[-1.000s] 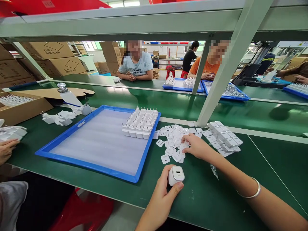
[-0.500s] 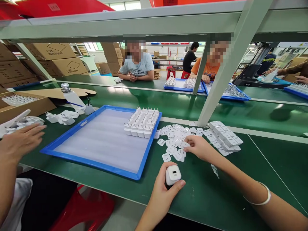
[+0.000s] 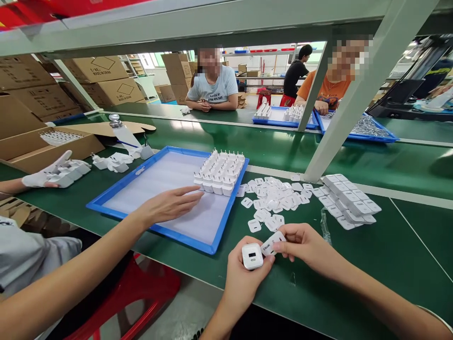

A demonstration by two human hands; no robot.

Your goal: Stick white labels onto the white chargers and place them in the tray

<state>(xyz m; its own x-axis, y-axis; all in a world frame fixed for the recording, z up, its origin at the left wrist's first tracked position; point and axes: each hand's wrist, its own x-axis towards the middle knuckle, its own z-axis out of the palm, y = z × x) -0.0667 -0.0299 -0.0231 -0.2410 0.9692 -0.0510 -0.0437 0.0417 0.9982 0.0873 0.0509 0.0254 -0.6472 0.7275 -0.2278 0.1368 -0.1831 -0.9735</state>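
Note:
My left hand [image 3: 244, 278] is closed around a white charger [image 3: 252, 256], its face with the dark port slots turned up toward me. My right hand [image 3: 306, 248] pinches a white cover plate [image 3: 272, 244] with printed lettering and a slot, held at the charger's right edge; whether the two touch I cannot tell. Behind my hands lies a loose pile of similar cover plates [image 3: 274, 196]. To its left is a blue-rimmed tray [image 3: 141, 219] with rows of white chargers [image 3: 221, 172], pins up, in its right back corner.
A co-worker's bare hand [image 3: 173, 204] reaches over the tray; their gloved hand [image 3: 47, 177] holds white chargers at left. Stacked white blocks [image 3: 348, 200] stand at right, near a slanted post [image 3: 354, 113]. An open carton [image 3: 67, 153] and a pump bottle [image 3: 123, 132] are at back left.
My right hand has brought a cover plate from the pile to the charger in my left hand. The co-worker's bare hand has moved right, over the tray. The view has shifted slightly.

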